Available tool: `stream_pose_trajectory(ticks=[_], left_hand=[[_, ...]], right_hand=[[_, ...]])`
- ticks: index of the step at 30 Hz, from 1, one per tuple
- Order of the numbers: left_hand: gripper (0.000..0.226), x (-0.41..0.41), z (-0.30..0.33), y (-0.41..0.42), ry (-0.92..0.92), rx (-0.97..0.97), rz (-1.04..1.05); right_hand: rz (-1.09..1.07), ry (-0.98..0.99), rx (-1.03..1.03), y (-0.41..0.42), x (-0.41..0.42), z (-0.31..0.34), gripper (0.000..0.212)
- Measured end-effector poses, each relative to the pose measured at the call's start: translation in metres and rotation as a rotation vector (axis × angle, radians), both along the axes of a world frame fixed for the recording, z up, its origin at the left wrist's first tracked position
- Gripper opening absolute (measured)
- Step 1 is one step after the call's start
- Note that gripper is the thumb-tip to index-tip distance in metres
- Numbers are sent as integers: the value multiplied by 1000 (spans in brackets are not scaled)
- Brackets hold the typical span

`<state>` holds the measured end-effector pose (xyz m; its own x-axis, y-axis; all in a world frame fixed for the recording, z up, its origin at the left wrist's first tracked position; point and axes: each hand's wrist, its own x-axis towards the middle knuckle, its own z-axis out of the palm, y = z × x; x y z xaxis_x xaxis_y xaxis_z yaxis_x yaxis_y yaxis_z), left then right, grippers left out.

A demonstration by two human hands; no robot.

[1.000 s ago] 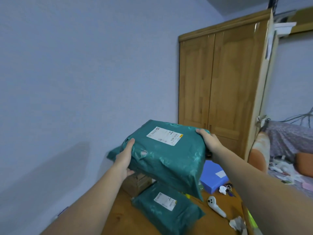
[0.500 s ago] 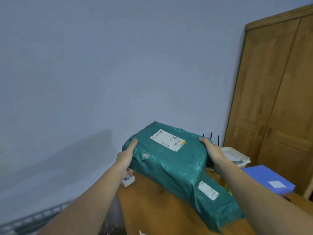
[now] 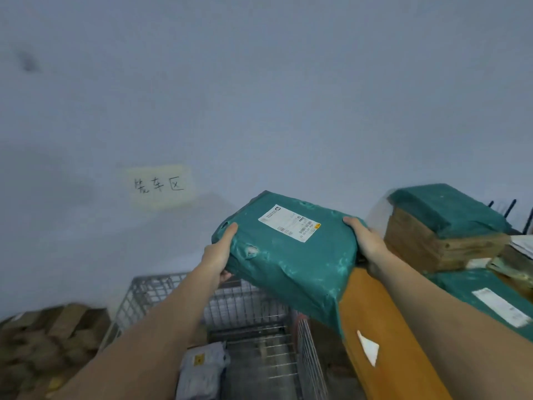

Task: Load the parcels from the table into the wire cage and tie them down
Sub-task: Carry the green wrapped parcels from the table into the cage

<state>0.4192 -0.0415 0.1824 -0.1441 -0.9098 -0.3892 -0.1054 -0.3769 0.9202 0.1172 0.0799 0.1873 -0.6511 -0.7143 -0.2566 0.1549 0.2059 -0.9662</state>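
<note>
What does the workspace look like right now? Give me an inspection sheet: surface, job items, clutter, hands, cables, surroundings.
Surface: wooden table at right, its edge beside the wire cage.
Job's things: green parcel held in the air above the cage; a grey parcel already inside; another green parcel lies on the table.
Clutter: green-wrapped bundle on the table; blurred cardboard boxes left of the cage.
Hands: left hand and right hand grip opposite ends of the held parcel.
Cables: nothing seen.
Surroundings: handwritten paper sign on the wall.
</note>
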Motion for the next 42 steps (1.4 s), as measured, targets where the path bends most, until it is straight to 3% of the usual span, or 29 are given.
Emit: stream_pose_trajectory(ticks=[3,8,13,18,23,28,33,37,42], left_hand=[[92,49,-13,-9,19,34,105],[105,101,-36,-19,82,87,248],[99,130,-53,-32,87,63,399],[86,163,-74,-44,96,43,567],[141,216,-136,-76,68,81,719],[131,250,-196,-109,41,168,782],[99,241,-195,-126,45,188,766],[129,251,-239,-161,44,193,769],[87,267,-275,-203,-8,227,734]], right_hand=[[82,-4,26,-31,42,-7,82],[162,-1,40,-81,91,-25,79],[303,-25,32,-140,122,-47,66],[425,-71,33,-202,163,-74,74],[535,-157,53,-243,205,-101,83],[501,-235,114,-281,233,-139,111],[390,-264,147,-308,257,-176,75],[388,-301,212,-328,279,-211,58],[359,-349,285,-351,314,-272,55]])
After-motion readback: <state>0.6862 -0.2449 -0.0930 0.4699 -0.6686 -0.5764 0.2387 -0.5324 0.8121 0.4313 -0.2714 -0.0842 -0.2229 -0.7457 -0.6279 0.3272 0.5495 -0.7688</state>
